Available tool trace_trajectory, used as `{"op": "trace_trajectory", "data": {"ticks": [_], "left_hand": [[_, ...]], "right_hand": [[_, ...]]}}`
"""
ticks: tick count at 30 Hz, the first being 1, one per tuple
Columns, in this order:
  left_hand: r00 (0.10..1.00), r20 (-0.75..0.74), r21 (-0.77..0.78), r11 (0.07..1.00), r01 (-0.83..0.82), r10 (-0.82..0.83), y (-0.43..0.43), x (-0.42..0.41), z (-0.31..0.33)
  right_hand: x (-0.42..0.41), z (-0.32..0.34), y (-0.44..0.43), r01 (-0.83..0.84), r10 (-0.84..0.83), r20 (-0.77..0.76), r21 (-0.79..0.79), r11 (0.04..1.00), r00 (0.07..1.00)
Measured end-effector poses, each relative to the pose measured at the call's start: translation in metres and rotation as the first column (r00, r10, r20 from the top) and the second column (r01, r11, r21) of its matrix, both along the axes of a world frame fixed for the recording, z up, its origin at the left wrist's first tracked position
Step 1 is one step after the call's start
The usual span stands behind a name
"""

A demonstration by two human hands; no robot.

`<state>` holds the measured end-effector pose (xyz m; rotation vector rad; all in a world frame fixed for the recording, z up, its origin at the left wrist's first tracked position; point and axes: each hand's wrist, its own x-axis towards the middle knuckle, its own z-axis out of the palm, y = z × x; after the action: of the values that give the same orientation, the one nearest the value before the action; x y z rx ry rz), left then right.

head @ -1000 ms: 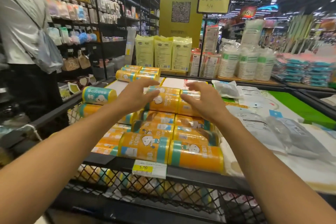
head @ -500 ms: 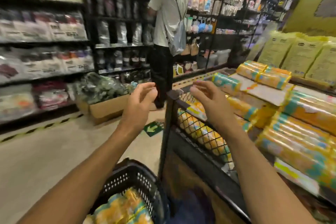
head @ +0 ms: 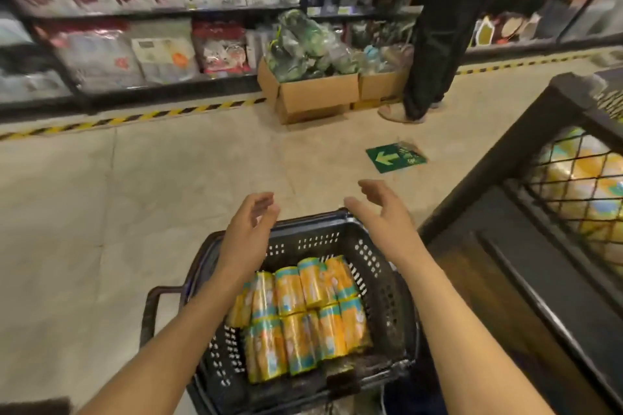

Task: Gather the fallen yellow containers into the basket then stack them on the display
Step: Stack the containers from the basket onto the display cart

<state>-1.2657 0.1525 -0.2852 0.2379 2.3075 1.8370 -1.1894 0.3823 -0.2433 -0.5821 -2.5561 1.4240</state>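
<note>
Head view, restocking cycle. I am swinging the view away from the display and down to the black basket standing on the floor. A second ago both grips were pressing on the stacked row up on the display; now they are hovering over the basket's far rim. The left grip and right grip are both spreading wide, palms facing each other, holding nothing.

The yellow containers are lying inside the basket in two rows, side by side, covering most of its bottom. I am reading this as the return leg: one batch is placed and the next is waiting to be lifted.

The containers are showing as glossy, film-wrapped cylinders with teal bands at the ends, probably slippery and inclined to roll. The basket wall is looking like rigid, perforated plastic, with a looped handle on its left. To the right of the basket, the display is presenting a dark frame and diamond wire mesh, with more yellow stock behind it.
</note>
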Motion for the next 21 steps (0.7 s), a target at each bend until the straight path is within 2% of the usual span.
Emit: {"op": "trace_trajectory", "data": {"ticks": [5, 8, 12, 18, 21], "left_hand": [[0.981, 0.187, -0.178, 0.984, -0.013, 0.047, -0.016, 0.01, -0.095], [0.969, 0.226, -0.332, 0.943, -0.024, 0.104, -0.021, 0.01, -0.147], [0.944, 0.247, -0.53, 0.846, -0.056, 0.217, -0.035, 0.012, -0.212], [0.903, 0.295, -0.551, 0.828, -0.106, 0.312, -0.039, 0.018, -0.264], [0.867, 0.295, -0.633, 0.762, -0.138, 0.402, -0.03, 0.019, -0.27]], "right_hand": [[-0.01, -0.103, -0.005, 0.037, -0.011, 0.227, -0.11, 0.993, 0.974], [-0.013, -0.152, -0.014, 0.089, -0.026, 0.36, -0.158, 0.983, 0.933], [-0.016, -0.213, -0.026, 0.113, -0.02, 0.455, -0.179, 0.977, 0.89], [-0.025, -0.278, -0.034, 0.153, -0.01, 0.557, -0.212, 0.965, 0.831], [-0.022, -0.317, -0.031, 0.169, -0.014, 0.594, -0.206, 0.964, 0.804]]}}
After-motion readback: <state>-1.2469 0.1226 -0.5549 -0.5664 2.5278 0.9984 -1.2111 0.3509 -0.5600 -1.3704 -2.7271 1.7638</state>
